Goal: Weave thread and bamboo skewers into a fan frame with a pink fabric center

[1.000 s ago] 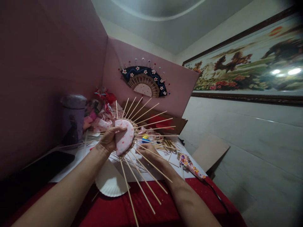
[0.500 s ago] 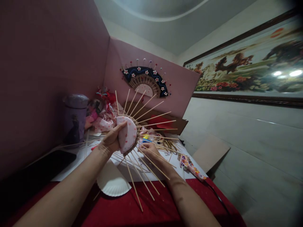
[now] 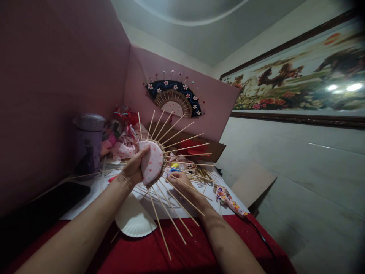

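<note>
My left hand point(image 3: 134, 169) grips a pink, flower-printed padded half-disc point(image 3: 152, 161) with a woven rim, from which many thin bamboo sticks point(image 3: 182, 146) fan out. The piece is held upright above the table. My right hand point(image 3: 179, 182) sits behind the lower sticks, fingers curled at the woven rim; what they pinch is hidden by the sticks.
A white paper plate point(image 3: 134, 219) lies on the red cloth point(image 3: 176, 255) below my hands. A purple cup point(image 3: 88, 142), fabric scraps, a floral-handled tool point(image 3: 229, 199) and a black phone point(image 3: 54, 198) are nearby. A finished dark fan point(image 3: 173, 97) hangs on the pink board.
The stick fan has been lifted slightly and turned a little, so the lower sticks swung leftward. My left thumb shifted up along the padded piece. My right hand stayed near the rim.
</note>
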### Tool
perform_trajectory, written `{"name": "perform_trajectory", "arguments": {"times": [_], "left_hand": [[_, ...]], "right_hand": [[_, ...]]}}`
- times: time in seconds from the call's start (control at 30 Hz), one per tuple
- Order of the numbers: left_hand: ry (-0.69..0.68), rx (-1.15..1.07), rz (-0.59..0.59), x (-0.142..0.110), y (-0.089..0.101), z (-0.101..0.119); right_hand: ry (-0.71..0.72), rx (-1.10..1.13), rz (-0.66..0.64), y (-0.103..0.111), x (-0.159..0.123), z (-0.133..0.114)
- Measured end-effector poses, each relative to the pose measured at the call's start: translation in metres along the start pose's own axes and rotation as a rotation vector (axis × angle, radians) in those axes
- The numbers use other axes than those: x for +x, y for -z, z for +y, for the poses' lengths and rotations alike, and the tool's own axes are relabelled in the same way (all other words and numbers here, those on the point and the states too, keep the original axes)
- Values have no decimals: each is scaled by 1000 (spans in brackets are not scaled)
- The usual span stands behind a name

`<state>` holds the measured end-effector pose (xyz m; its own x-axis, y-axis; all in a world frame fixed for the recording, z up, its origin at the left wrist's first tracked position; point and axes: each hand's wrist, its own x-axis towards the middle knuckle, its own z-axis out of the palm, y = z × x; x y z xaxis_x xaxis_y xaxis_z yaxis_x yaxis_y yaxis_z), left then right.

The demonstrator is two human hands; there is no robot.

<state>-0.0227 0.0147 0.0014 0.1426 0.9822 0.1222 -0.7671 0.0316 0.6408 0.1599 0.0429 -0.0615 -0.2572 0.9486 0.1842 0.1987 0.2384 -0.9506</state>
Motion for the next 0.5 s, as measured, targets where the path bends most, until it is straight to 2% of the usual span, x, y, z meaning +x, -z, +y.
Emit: {"name": "perform_trajectory", "arguments": {"times": [0.3, 0.43, 0.5], "left_hand": [[-22, -1, 25, -2, -3, 3], [-23, -27, 39, 1, 0, 7], [-30, -27, 56, 2, 2, 8]], "right_hand": [[61, -49, 48, 11, 11, 11], [74, -15, 120, 21, 7, 3], [88, 85, 122, 25, 2, -4]]}}
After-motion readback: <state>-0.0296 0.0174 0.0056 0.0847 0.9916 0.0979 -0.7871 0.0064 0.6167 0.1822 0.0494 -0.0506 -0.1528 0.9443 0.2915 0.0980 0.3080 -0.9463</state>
